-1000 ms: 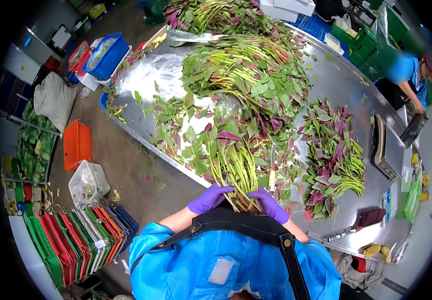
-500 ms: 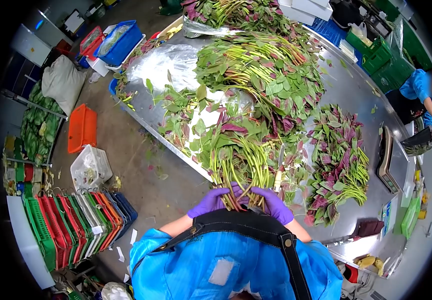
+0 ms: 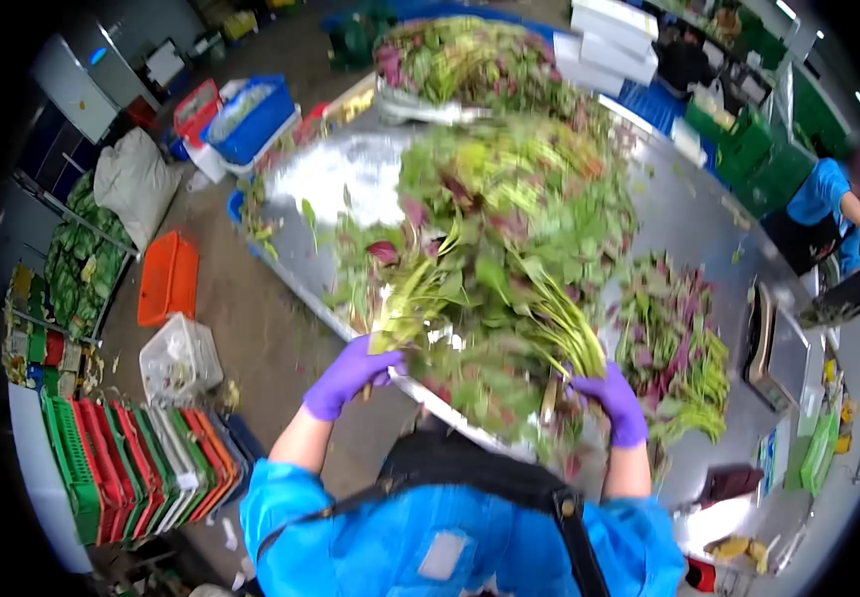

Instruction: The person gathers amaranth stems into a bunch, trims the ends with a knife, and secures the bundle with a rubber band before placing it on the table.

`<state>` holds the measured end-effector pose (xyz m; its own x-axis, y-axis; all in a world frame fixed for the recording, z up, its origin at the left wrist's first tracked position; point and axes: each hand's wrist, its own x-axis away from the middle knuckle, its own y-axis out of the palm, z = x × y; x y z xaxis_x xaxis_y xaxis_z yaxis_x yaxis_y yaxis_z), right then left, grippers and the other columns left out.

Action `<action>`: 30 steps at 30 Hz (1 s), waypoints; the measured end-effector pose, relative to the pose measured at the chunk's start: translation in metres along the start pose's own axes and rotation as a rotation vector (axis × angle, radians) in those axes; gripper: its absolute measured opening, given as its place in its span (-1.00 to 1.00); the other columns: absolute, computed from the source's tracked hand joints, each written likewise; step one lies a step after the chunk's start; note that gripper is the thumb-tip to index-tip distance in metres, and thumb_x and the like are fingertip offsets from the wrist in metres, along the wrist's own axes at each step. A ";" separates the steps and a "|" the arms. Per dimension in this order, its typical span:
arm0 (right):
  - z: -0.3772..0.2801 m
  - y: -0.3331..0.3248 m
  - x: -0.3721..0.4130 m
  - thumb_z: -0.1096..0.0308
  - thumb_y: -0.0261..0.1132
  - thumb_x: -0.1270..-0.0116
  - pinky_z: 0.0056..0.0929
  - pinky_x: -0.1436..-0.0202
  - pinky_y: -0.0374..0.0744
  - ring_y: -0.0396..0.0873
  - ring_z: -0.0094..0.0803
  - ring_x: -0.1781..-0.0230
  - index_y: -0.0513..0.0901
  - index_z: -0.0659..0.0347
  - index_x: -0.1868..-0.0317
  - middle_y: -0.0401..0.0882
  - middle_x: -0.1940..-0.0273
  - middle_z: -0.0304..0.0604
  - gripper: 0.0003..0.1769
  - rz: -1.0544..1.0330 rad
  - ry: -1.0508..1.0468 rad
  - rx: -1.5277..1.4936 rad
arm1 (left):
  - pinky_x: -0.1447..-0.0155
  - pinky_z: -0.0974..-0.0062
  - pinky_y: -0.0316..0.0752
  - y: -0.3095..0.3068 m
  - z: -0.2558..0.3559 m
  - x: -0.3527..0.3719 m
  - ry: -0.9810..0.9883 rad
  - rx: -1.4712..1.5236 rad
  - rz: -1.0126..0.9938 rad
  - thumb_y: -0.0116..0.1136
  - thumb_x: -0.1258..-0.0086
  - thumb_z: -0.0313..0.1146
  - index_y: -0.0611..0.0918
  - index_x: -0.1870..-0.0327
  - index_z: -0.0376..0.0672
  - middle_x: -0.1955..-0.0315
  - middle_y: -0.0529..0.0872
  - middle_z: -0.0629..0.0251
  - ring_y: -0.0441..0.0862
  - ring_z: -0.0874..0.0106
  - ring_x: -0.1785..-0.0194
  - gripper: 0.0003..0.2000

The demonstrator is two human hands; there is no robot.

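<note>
My left hand (image 3: 352,380), in a purple glove, is closed round the stem ends of a bunch of amaranth greens (image 3: 415,298) at the table's near edge. In my purple-gloved right hand (image 3: 612,403) is a second bunch of amaranth greens (image 3: 567,323), gripped by its stems. Both bunches point away from me, tilted inward, their leaves blurred by motion. Beyond them lies a large heap of amaranth (image 3: 519,179) with green and purple leaves. To the right of my right hand rests a separate pile of amaranth (image 3: 668,338).
A metal table (image 3: 688,209) carries the greens, clear plastic (image 3: 335,179) and a scale (image 3: 773,343) at the right. Baskets (image 3: 141,463) stand in a row at lower left, near an orange crate (image 3: 168,279). Another person (image 3: 828,204) is at the far right.
My hands, together at the stem ends before, have moved apart to left and right and forward. The single bunch between them is now two, one in each hand.
</note>
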<state>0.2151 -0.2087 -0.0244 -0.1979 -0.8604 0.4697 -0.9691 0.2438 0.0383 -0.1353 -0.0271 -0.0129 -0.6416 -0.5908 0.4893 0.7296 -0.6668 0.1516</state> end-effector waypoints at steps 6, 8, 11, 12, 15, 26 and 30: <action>-0.003 0.016 -0.001 0.48 0.23 -0.14 -0.59 0.44 0.51 0.55 -0.50 0.50 0.50 0.29 0.05 0.57 0.40 -0.17 -0.68 0.181 -0.130 -0.238 | 0.47 0.71 0.35 0.005 0.018 -0.016 0.085 0.080 0.080 0.18 -0.19 -0.34 0.55 0.14 -0.26 0.47 0.63 0.34 0.47 0.64 0.55 -0.73; -0.011 0.035 0.011 0.45 0.25 -0.14 -0.59 0.35 0.51 0.54 -0.52 0.42 0.48 0.25 0.01 0.57 0.25 -0.19 -0.63 0.083 -0.140 -0.276 | 0.42 0.73 0.38 0.028 0.023 -0.004 0.056 0.083 0.099 0.18 -0.17 -0.36 0.46 -0.04 -0.27 0.40 0.64 0.33 0.52 0.63 0.50 -0.60; 0.022 0.093 -0.013 0.42 0.25 -0.16 -0.57 0.24 0.51 0.53 -0.50 0.28 0.48 0.23 -0.02 0.57 0.20 -0.23 -0.63 -0.021 -0.105 -0.180 | 0.28 0.61 0.51 0.062 -0.018 -0.019 0.043 0.382 0.065 0.16 -0.25 -0.33 0.44 -0.06 -0.28 0.31 0.64 0.27 0.60 0.52 0.35 -0.61; 0.042 0.113 -0.024 0.42 0.24 -0.18 -0.54 0.18 0.51 0.54 -0.48 0.23 0.47 0.24 -0.03 0.57 0.19 -0.23 -0.62 -0.130 -0.067 -0.273 | 0.21 0.57 0.53 0.077 -0.040 -0.026 0.036 0.484 0.024 0.13 -0.28 -0.30 0.43 -0.07 -0.28 0.23 0.62 0.24 0.61 0.48 0.28 -0.62; 0.095 0.146 -0.030 0.42 0.25 -0.18 -0.47 -0.01 0.47 0.53 -0.46 0.10 0.45 0.27 -0.07 0.56 0.10 -0.22 -0.59 -0.287 0.267 -0.684 | 0.09 0.38 0.57 0.088 -0.101 -0.024 -0.181 0.750 -0.092 -0.04 -0.40 -0.27 0.34 -0.13 -0.29 0.11 0.58 0.11 0.62 0.30 0.14 -0.62; 0.065 0.128 -0.021 0.46 0.32 -0.07 -0.53 0.38 0.52 0.55 -0.45 0.44 0.50 0.30 0.06 0.56 0.34 -0.19 -0.62 -0.170 0.244 -0.370 | 0.31 0.61 0.50 0.061 -0.107 -0.013 -0.146 0.465 0.125 -0.03 -0.37 -0.35 0.47 -0.01 -0.27 0.31 0.64 0.24 0.60 0.47 0.38 -0.73; -0.004 0.050 0.029 0.53 0.30 -0.05 -0.56 0.55 0.45 0.48 -0.52 0.60 0.51 0.33 0.17 0.51 0.51 -0.23 -0.72 -0.248 0.079 -0.559 | 0.44 0.70 0.39 -0.002 -0.044 0.013 0.144 0.289 0.130 -0.04 -0.37 -0.27 0.51 0.05 -0.27 0.43 0.65 0.34 0.48 0.62 0.57 -0.72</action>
<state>0.1613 -0.2199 -0.0052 0.0554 -0.8911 0.4505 -0.7565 0.2570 0.6014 -0.1555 -0.0529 -0.0449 -0.5506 -0.7343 0.3971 0.8311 -0.4379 0.3427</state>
